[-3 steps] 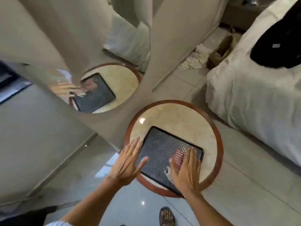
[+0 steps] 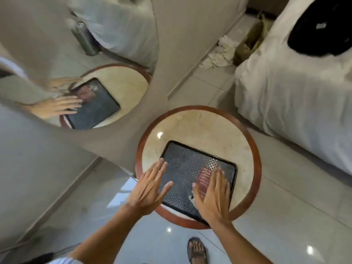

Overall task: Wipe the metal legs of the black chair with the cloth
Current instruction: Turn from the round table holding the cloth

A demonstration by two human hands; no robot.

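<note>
No black chair shows in the head view. A black textured tray (image 2: 182,168) lies on a round marble-topped table with a brown wooden rim (image 2: 255,168). On the tray's right part is a pink striped cloth (image 2: 204,174). My right hand (image 2: 213,199) lies flat on that cloth and presses it against the tray. My left hand (image 2: 148,189) rests at the tray's near left edge with fingers spread, holding nothing.
A wall mirror (image 2: 76,73) at the left reflects the table, the tray and both hands. A white-covered bed (image 2: 295,92) with a black bag (image 2: 323,29) stands at the right. A crumpled white rag (image 2: 221,52) lies on the tiled floor. My sandalled foot (image 2: 197,250) is below the table.
</note>
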